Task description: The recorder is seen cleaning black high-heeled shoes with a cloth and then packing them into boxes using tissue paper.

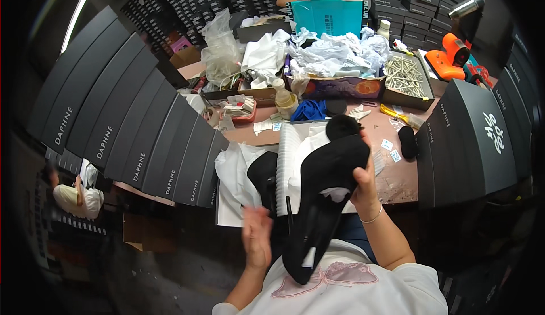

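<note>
One matte black, pointed-toe shoe [325, 172], likely light and semi-stiff, suits holding by its broad end, where your right hand [367, 189] grips it, your empty left hand [258, 238] having loosely extended fingers.

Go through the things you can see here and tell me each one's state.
Right hand, gripping
Black shoe, held in the right hand
Left hand, open, holding nothing
Blue cloth, bunched up
Purple carton, open, heaped with crumpled paper
Dark tray, open, full of pale sticks
Dark boxes at left, lined up in a row
</note>
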{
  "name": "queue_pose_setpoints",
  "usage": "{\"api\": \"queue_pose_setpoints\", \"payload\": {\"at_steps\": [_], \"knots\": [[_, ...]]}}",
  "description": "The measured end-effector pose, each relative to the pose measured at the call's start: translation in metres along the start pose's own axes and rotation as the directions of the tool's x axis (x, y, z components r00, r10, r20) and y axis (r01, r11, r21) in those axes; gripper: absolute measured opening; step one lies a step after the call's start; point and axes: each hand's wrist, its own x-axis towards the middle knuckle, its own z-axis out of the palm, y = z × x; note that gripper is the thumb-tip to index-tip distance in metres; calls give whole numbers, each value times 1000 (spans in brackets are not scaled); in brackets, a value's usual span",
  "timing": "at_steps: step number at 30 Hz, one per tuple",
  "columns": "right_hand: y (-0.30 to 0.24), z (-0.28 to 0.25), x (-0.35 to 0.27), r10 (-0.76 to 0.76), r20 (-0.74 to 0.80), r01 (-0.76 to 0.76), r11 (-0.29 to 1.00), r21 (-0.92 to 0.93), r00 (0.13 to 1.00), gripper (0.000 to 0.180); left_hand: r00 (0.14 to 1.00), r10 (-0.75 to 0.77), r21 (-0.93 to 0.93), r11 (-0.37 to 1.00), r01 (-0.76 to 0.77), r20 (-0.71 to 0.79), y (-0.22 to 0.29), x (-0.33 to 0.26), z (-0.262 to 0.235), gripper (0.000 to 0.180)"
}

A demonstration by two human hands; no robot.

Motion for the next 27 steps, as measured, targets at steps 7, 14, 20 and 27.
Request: {"api": "queue_pose_setpoints", "payload": {"at_steps": [7, 14, 20, 27], "knots": [[10, 5, -11, -20, 9, 20, 1000, -12, 1000, 111, 553, -225, -521, 189, 832, 802, -9, -2, 34, 104], [-8, -73, 16, -89, -391, 77, 996, -46, 916, 46, 839, -301, -201, 883, 425, 453, 12, 18, 53, 75], [-1, -16, -62, 307, 848, 879, 67, -473, 433, 32, 872, -344, -180, 888, 423, 348, 6, 34, 56, 76], [-20, -55, 54, -239, 599, 591, -112, -799, 764, 33, 889, -319, -38, 936, 350, 329, 9, 12, 37, 70]]}}
